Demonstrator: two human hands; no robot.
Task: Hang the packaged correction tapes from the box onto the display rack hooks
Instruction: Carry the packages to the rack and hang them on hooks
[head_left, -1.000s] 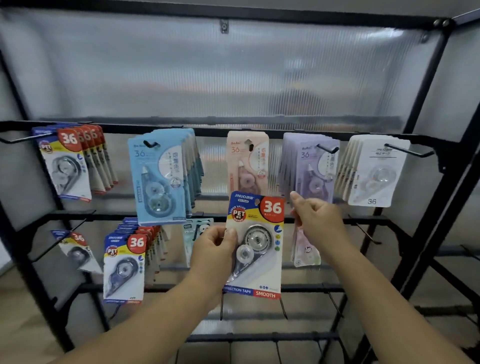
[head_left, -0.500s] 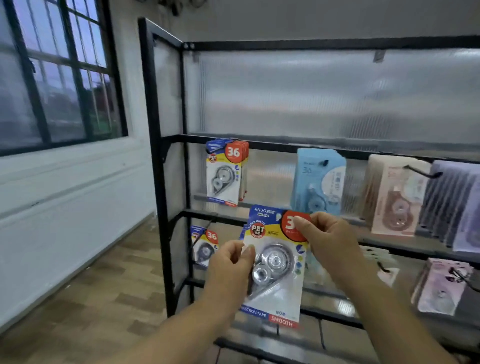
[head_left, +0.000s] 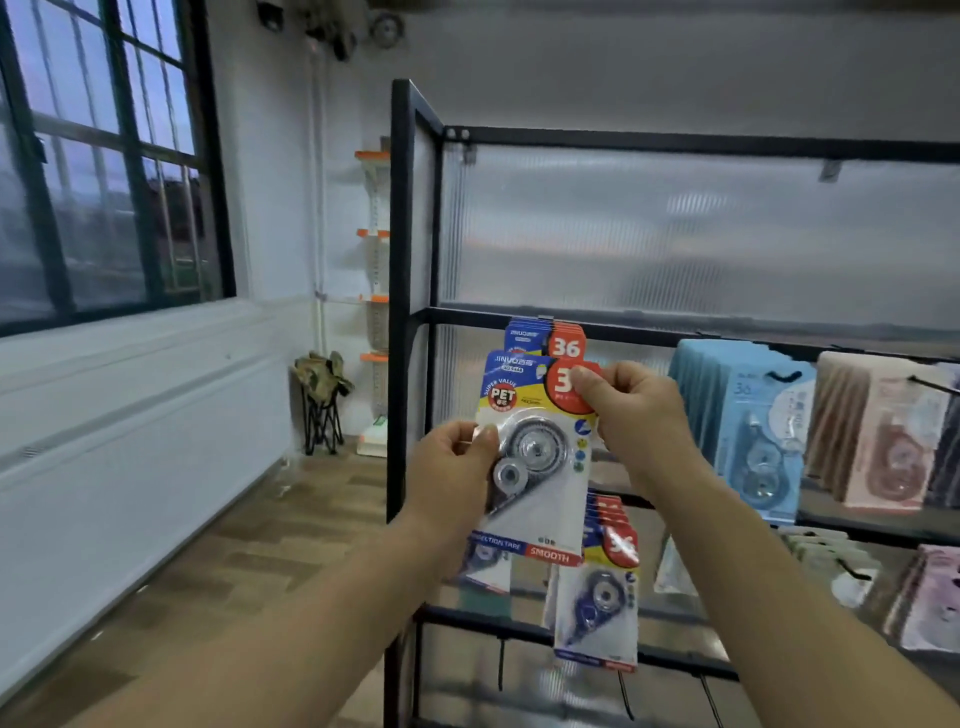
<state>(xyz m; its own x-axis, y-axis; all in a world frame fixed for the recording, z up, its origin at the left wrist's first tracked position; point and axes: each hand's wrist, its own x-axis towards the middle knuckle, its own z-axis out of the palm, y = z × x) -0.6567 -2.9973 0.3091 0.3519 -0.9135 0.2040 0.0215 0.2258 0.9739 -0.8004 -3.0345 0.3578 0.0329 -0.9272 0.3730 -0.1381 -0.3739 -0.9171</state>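
Pack (head_left: 548, 514) raised, left hand (head_left: 451, 470), right hand (head_left: 635, 410) gripping it

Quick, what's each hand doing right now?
Left hand: closed, holding the left edge of the correction tape package.
Right hand: closed, pinching that package's top right corner.

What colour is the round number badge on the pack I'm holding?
Red badge with white digits, best seen in the head view.

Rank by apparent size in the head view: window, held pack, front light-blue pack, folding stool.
1. Window
2. Held pack, nearness inflates it
3. Front light-blue pack
4. Folding stool, far off
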